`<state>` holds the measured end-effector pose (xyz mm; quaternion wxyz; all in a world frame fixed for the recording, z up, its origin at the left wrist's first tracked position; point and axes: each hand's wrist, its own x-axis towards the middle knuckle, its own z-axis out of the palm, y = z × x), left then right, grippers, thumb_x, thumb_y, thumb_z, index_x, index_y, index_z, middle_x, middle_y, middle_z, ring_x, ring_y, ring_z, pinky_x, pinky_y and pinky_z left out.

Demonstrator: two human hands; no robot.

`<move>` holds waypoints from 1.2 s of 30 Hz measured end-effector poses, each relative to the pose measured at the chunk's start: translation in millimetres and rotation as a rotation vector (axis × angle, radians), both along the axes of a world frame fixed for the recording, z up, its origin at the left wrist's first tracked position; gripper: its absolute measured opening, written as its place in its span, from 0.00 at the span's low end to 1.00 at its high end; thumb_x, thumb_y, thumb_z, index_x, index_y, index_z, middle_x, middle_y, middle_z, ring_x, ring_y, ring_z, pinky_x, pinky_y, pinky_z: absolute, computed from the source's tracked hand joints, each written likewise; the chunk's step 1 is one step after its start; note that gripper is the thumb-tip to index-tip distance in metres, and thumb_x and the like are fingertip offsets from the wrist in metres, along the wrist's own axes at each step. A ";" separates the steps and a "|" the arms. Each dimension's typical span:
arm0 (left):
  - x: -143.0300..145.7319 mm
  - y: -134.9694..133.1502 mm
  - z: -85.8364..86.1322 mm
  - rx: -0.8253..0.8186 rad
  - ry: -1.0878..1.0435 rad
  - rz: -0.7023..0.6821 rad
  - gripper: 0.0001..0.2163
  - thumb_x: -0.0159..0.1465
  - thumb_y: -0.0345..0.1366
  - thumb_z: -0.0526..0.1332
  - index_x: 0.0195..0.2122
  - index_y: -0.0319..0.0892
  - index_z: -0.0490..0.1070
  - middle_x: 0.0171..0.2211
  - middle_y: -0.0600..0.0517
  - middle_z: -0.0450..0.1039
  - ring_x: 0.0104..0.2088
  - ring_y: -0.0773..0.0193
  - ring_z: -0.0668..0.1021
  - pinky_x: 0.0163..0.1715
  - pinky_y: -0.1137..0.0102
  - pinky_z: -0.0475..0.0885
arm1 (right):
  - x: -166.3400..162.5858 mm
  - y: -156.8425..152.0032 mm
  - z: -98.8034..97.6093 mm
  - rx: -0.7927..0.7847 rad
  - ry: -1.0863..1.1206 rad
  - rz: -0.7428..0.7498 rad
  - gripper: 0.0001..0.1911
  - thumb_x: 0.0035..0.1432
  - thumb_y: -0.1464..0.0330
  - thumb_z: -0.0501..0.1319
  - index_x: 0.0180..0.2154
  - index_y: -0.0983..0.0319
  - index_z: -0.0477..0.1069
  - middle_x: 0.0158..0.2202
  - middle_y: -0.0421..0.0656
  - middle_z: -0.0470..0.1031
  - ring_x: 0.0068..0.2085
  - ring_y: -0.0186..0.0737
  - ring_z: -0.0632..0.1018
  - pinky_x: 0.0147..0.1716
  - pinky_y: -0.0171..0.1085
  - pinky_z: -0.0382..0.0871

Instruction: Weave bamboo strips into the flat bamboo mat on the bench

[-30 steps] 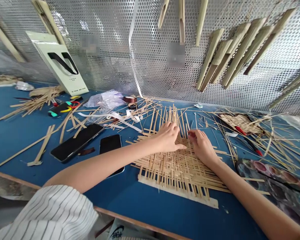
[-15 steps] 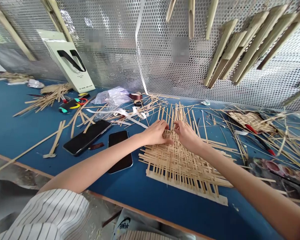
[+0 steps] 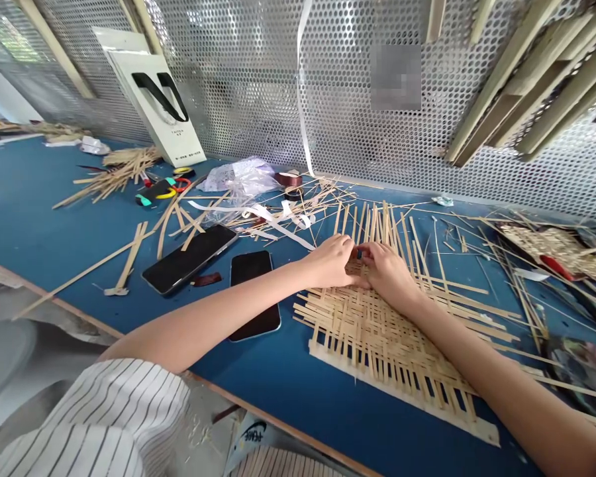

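A half-woven bamboo mat (image 3: 372, 324) lies on the blue table, its loose strips sticking out at the far end and along both sides. A pale band (image 3: 402, 395) runs across its near edge. At the far part of the weave, my left hand (image 3: 330, 262) has its fingers curled closed on the bamboo strips. My right hand (image 3: 388, 273) pinches at the strips just beside it, the fingertips of both hands almost meeting. Exactly which strip each hand grips is hidden by the fingers.
Two phones (image 3: 189, 258) lie left of the mat. Behind are white ribbon (image 3: 258, 215), crumpled plastic (image 3: 238, 179), loose bamboo strips (image 3: 129, 172), scissors (image 3: 171, 191) and a paper bag (image 3: 166, 112). Red-handled pliers (image 3: 556, 266) rest on the right. A perforated metal panel (image 3: 248, 86) closes the back.
My view has swung, so the table's things sit further right in the picture. My hands stay at the mat's far part, their fingertips now closer together.
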<state>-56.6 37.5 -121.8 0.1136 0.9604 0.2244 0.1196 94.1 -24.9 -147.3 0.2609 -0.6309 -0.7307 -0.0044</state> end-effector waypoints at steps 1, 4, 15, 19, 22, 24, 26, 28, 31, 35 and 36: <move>-0.2 -0.2 0.2 0.004 -0.006 -0.002 0.29 0.52 0.59 0.52 0.40 0.35 0.61 0.41 0.43 0.63 0.46 0.53 0.66 0.43 0.64 0.62 | 0.0 0.2 0.2 -0.001 -0.005 -0.001 0.15 0.50 0.78 0.51 0.41 0.66 0.66 0.37 0.49 0.71 0.41 0.46 0.69 0.39 0.42 0.65; -0.7 -0.3 0.1 0.021 -0.015 -0.011 0.30 0.52 0.60 0.52 0.40 0.34 0.61 0.41 0.43 0.63 0.45 0.54 0.66 0.43 0.65 0.62 | -0.1 0.7 0.5 0.002 -0.016 -0.001 0.15 0.50 0.78 0.51 0.41 0.67 0.66 0.37 0.50 0.72 0.40 0.46 0.70 0.38 0.42 0.65; -6.4 -15.5 17.9 0.283 0.063 -0.048 0.23 0.60 0.52 0.48 0.42 0.34 0.63 0.42 0.42 0.65 0.44 0.55 0.68 0.42 0.65 0.62 | -0.7 -6.2 6.7 0.132 0.138 -0.022 0.13 0.56 0.72 0.47 0.41 0.64 0.65 0.37 0.50 0.71 0.40 0.47 0.71 0.39 0.44 0.65; -21.8 -38.5 43.0 0.355 0.036 -0.032 0.13 0.64 0.40 0.47 0.42 0.37 0.64 0.43 0.45 0.65 0.44 0.58 0.68 0.42 0.65 0.62 | 0.7 -21.1 33.6 0.148 0.187 -0.055 0.10 0.55 0.70 0.48 0.37 0.62 0.66 0.36 0.48 0.72 0.39 0.46 0.71 0.38 0.43 0.65; -44.3 -43.8 45.7 0.295 0.032 0.047 0.11 0.62 0.30 0.45 0.43 0.37 0.62 0.43 0.46 0.65 0.43 0.60 0.68 0.44 0.65 0.62 | 5.1 -48.3 55.1 0.102 0.168 -0.097 0.10 0.54 0.69 0.49 0.36 0.61 0.66 0.36 0.47 0.71 0.37 0.44 0.72 0.36 0.40 0.65; -62.5 -38.3 37.4 0.263 0.008 0.142 0.13 0.60 0.25 0.45 0.43 0.37 0.62 0.44 0.46 0.64 0.46 0.60 0.67 0.47 0.64 0.61 | 9.9 -71.6 62.1 0.077 0.126 -0.150 0.10 0.54 0.67 0.49 0.37 0.60 0.66 0.36 0.46 0.71 0.36 0.44 0.72 0.34 0.39 0.65; -80.4 -29.2 24.7 0.232 -0.034 0.260 0.15 0.57 0.22 0.45 0.43 0.38 0.62 0.44 0.46 0.64 0.48 0.60 0.66 0.48 0.63 0.60 | 16.1 -93.5 61.5 0.122 0.113 -0.195 0.10 0.54 0.66 0.49 0.37 0.59 0.66 0.36 0.46 0.71 0.35 0.43 0.73 0.31 0.38 0.65; -96.1 -21.1 12.2 0.189 -0.072 0.337 0.17 0.56 0.21 0.45 0.44 0.40 0.61 0.45 0.47 0.63 0.49 0.60 0.65 0.49 0.63 0.61 | 22.8 -110.0 56.0 0.181 0.122 -0.246 0.10 0.53 0.65 0.49 0.36 0.57 0.65 0.36 0.45 0.71 0.36 0.44 0.73 0.31 0.38 0.65; -112.5 -16.4 0.9 0.085 -0.079 0.379 0.16 0.55 0.23 0.46 0.44 0.40 0.61 0.45 0.47 0.63 0.50 0.59 0.65 0.49 0.63 0.61 | 30.8 -121.5 46.6 0.170 0.190 -0.358 0.08 0.52 0.65 0.51 0.34 0.55 0.65 0.35 0.44 0.72 0.35 0.45 0.74 0.26 0.37 0.65; -119.1 -20.9 1.9 -0.042 -0.070 0.360 0.16 0.57 0.27 0.46 0.46 0.43 0.60 0.48 0.47 0.62 0.51 0.59 0.64 0.49 0.61 0.61 | 32.2 -122.5 41.3 0.125 0.278 -0.382 0.07 0.52 0.64 0.51 0.33 0.54 0.65 0.35 0.43 0.72 0.35 0.45 0.74 0.25 0.37 0.66; -118.6 -22.2 3.4 -0.050 -0.070 0.342 0.16 0.57 0.27 0.46 0.46 0.43 0.59 0.48 0.47 0.61 0.52 0.59 0.64 0.50 0.61 0.60 | 31.1 -122.3 41.3 0.116 0.283 -0.371 0.07 0.52 0.64 0.51 0.33 0.54 0.65 0.35 0.43 0.72 0.35 0.45 0.74 0.25 0.38 0.66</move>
